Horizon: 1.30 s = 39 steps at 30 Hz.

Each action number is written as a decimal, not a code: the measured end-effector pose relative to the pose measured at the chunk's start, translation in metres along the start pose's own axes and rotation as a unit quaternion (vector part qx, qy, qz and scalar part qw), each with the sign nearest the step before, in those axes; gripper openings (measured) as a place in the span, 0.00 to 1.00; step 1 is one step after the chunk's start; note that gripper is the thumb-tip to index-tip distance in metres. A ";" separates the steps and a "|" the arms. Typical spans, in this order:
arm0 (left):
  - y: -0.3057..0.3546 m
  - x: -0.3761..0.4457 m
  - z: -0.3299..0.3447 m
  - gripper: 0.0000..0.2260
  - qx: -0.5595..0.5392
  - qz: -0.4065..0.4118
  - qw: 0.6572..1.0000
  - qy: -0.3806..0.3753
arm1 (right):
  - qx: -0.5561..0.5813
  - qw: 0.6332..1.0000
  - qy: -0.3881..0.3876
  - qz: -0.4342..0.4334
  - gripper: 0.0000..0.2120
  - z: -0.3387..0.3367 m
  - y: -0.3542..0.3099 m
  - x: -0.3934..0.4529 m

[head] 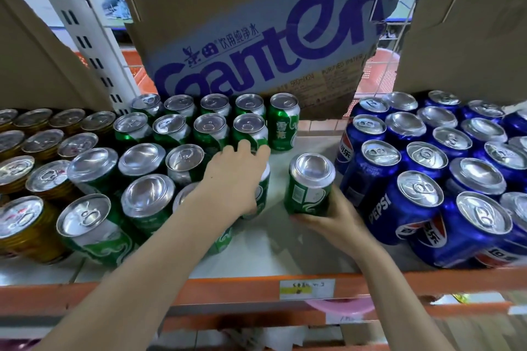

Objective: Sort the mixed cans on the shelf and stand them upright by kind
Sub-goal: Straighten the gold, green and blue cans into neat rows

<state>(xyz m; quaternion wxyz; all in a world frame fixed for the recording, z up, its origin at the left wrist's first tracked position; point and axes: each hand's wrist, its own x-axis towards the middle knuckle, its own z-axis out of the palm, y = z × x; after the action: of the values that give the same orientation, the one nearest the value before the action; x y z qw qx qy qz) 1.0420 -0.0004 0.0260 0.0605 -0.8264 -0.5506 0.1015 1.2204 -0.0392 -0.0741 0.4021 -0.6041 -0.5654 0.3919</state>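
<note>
Three groups of cans stand on the white shelf [302, 248]: gold cans [28, 225] at the left, green cans [142, 199] in the middle, blue Pepsi cans [410, 199] at the right. My left hand [233, 179] lies over a green can [263, 188] at the right edge of the green group, fingers curled round its top; most of that can is hidden. My right hand [339, 219] grips a second green can [309, 185] from below, standing alone in the gap between the green and blue groups. Some green cans stand bottom up.
A torn cardboard box [256, 37] with purple lettering stands behind the green cans. More cardboard flanks it left and right. An orange rail [228, 288] with a label runs along the shelf's front edge. A white slotted upright [82, 37] rises at the back left.
</note>
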 end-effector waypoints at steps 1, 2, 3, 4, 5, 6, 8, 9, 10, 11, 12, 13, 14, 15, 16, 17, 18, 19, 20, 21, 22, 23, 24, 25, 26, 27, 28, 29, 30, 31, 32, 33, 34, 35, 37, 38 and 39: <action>0.003 0.000 -0.002 0.31 -0.005 0.003 1.000 0.010 | -0.002 1.000 0.002 -0.001 0.32 -0.001 -0.001 0.000; 0.006 0.001 -0.003 0.30 -0.013 0.008 1.000 0.018 | 0.000 1.000 0.006 -0.001 0.32 0.000 -0.002 0.000; 0.009 0.001 -0.004 0.30 -0.025 0.011 0.999 0.021 | 0.002 1.000 0.014 -0.002 0.31 0.001 -0.002 0.000; 0.014 0.000 -0.005 0.30 -0.044 0.011 0.999 0.022 | 0.006 1.000 0.026 -0.007 0.32 0.002 -0.002 -0.001; 0.019 0.000 -0.004 0.31 -0.072 0.010 0.997 0.022 | 0.008 0.999 0.041 -0.012 0.32 0.002 -0.003 -0.001; 0.024 -0.001 -0.002 0.33 -0.106 0.008 0.994 0.024 | 0.012 0.998 0.055 -0.014 0.32 0.002 -0.003 -0.001; 0.033 -0.003 0.005 0.38 -0.172 -0.005 0.984 0.040 | 0.024 0.997 0.067 -0.012 0.31 0.000 -0.001 -0.001; 0.036 -0.006 0.011 0.42 -0.204 -0.013 0.977 0.062 | 0.028 0.997 0.066 -0.009 0.32 -0.001 0.000 -0.001; 0.039 -0.010 0.018 0.45 -0.247 -0.023 0.964 0.091 | 0.028 0.998 0.063 -0.007 0.34 -0.002 0.001 0.000; 0.042 -0.015 0.025 0.47 -0.300 -0.030 0.946 0.122 | 0.024 0.998 0.062 -0.005 0.36 -0.003 0.003 0.000; 0.046 -0.021 0.033 0.48 -0.365 -0.040 0.918 0.151 | 0.024 0.998 0.060 -0.006 0.37 -0.003 0.003 0.000; 0.051 -0.026 0.040 0.48 -0.433 -0.053 0.884 0.168 | 0.026 0.998 0.058 -0.004 0.36 -0.003 0.004 0.000; 0.055 -0.031 0.049 0.49 -0.493 -0.073 0.849 0.173 | 0.033 0.998 0.055 0.000 0.35 -0.002 0.004 -0.001; 0.059 -0.033 0.058 0.51 -0.534 -0.098 0.823 0.166 | 0.037 0.998 0.052 0.006 0.35 -0.002 0.004 -0.002; 0.063 -0.032 0.067 0.52 -0.551 -0.121 0.811 0.157 | 0.039 0.998 0.052 0.009 0.36 -0.002 0.004 -0.002; 0.066 -0.030 0.076 0.53 -0.551 -0.140 0.809 0.150 | 0.035 0.998 0.051 0.011 0.36 -0.002 0.006 -0.002; 0.067 -0.026 0.083 0.51 -0.547 -0.154 0.809 0.150 | 0.032 0.998 0.051 0.012 0.36 -0.002 0.006 -0.002; 0.066 -0.023 0.088 0.49 -0.544 -0.165 0.808 0.153 | 0.027 0.998 0.051 0.014 0.36 -0.003 0.006 -0.002; 0.065 -0.020 0.091 0.44 -0.545 -0.169 0.807 0.153 | 0.026 0.998 0.050 0.015 0.36 -0.003 0.005 -0.002; 0.063 -0.018 0.091 0.40 -0.548 -0.170 0.805 0.152 | 0.026 0.998 0.051 0.015 0.35 -0.003 0.004 -0.003; 0.061 -0.017 0.090 0.36 -0.551 -0.168 0.804 0.149 | 0.024 0.998 0.054 0.011 0.35 -0.003 0.002 -0.003; 0.061 -0.018 0.090 0.34 -0.554 -0.168 0.802 0.147 | 0.017 0.998 0.061 0.008 0.34 -0.003 0.000 -0.004; 0.062 -0.021 0.087 0.34 -0.555 -0.172 0.801 0.145 | 0.009 0.998 0.069 0.006 0.34 -0.003 -0.002 -0.005; 0.063 -0.025 0.083 0.35 -0.553 -0.179 0.801 0.147 | -0.001 0.997 0.079 0.003 0.33 -0.003 -0.003 -0.005; 0.065 -0.030 0.078 0.36 -0.551 -0.184 0.799 0.152 | -0.011 0.996 0.090 0.001 0.33 -0.002 -0.005 -0.005; 0.066 -0.036 0.072 0.36 -0.556 -0.186 0.795 0.159 | -0.018 0.995 0.100 0.003 0.32 -0.002 -0.006 -0.006; 0.068 -0.041 0.065 0.36 -0.560 -0.183 0.790 0.172 | -0.017 0.994 0.107 0.008 0.32 -0.002 -0.008 -0.006; 0.068 -0.044 0.059 0.36 -0.553 -0.178 0.791 0.191 | -0.009 0.994 0.111 0.014 0.31 -0.002 -0.009 -0.006; 0.066 -0.047 0.051 0.37 -0.534 -0.175 0.800 0.210 | 0.003 0.993 0.116 0.022 0.30 -0.001 -0.010 -0.006; 0.064 -0.049 0.043 0.37 -0.512 -0.174 0.811 0.224 | 0.015 0.992 0.121 0.032 0.30 -0.001 -0.012 -0.007; 0.060 -0.050 0.035 0.37 -0.492 -0.171 0.821 0.233 | 0.024 0.991 0.128 0.043 0.29 -0.001 -0.013 -0.007; 0.056 -0.051 0.025 0.38 -0.473 -0.166 0.831 0.240 | 0.032 0.989 0.134 0.053 0.28 -0.002 -0.016 -0.009; 0.052 -0.051 0.016 0.37 -0.454 -0.158 0.840 0.251 | 0.041 0.988 0.137 0.062 0.26 -0.003 -0.018 -0.010; 0.047 -0.052 0.008 0.36 -0.433 -0.148 0.848 0.266 | 0.049 0.987 0.138 0.066 0.25 -0.004 -0.021 -0.011; 0.035 -0.051 -0.010 0.35 -0.392 -0.131 0.863 0.292 | 0.048 0.987 0.137 0.066 0.22 -0.007 -0.027 -0.014; 0.028 -0.050 -0.018 0.34 -0.374 -0.123 0.869 0.300 | 0.037 0.988 0.137 0.065 0.21 -0.008 -0.030 -0.015; 0.021 -0.047 -0.024 0.34 -0.357 -0.114 0.876 0.304 | 0.024 0.988 0.138 0.066 0.21 -0.008 -0.033 -0.017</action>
<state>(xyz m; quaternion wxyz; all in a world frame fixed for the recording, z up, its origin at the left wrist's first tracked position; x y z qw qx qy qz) 1.0492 -0.0522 0.0498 -0.0630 -0.7133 -0.5947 -0.3654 1.2150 -0.0552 -0.0403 0.4638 -0.6785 -0.4542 0.3437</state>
